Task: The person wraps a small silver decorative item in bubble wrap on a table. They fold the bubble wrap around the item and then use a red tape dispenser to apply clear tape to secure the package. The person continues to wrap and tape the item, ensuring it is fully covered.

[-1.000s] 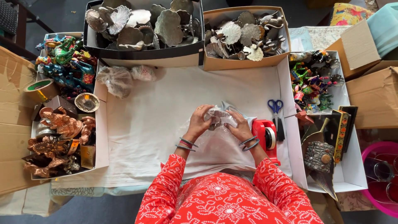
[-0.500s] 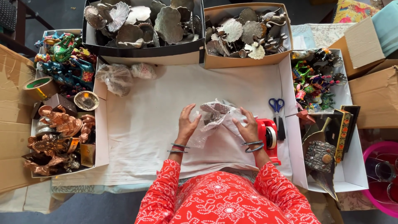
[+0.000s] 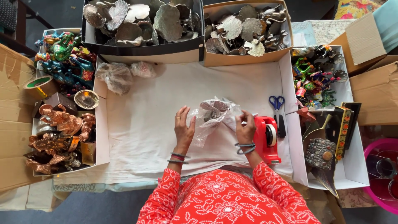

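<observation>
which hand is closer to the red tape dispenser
Right. The right hand sits directly beside the red tape dispenser, nearly touching its left edge. The left hand is farther away, on the other side of the clear plastic bag.
</observation>
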